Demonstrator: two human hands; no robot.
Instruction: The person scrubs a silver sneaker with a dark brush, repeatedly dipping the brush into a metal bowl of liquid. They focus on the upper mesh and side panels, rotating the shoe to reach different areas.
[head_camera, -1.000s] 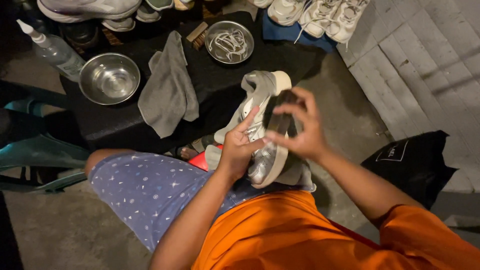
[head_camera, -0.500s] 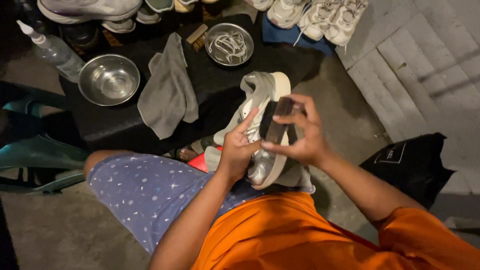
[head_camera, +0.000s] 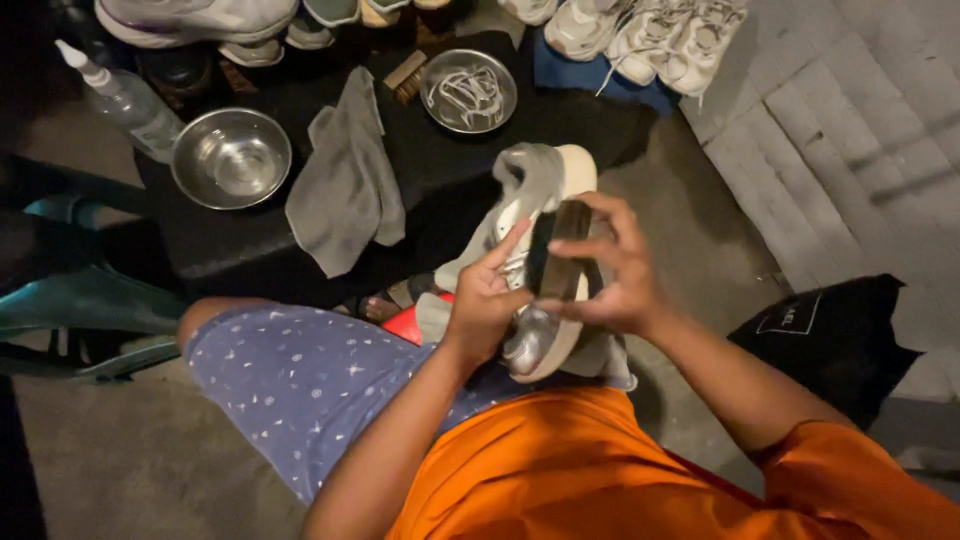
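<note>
A seated person's left hand (head_camera: 485, 300) grips a silver-grey sneaker (head_camera: 528, 250) over the lap, fingers wrapped around its upper, while the right hand (head_camera: 610, 275) clasps a dark brush (head_camera: 562, 250) pressed against the pale sole edge. Scrubbing appears under way; the next stroke likely calls for a steady hold. Beyond the fingertips sit a grey cloth (head_camera: 345, 185), two steel bowls (head_camera: 231, 158) and a squeeze bottle (head_camera: 125, 97).

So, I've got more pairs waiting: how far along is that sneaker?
Done: laces are out, lying in a small steel bowl. In hand: left hand steadies the grey sneaker; right hand holds a brush against its sole edge. Left: the grey cloth lies unused; other sneakers wait.
</note>
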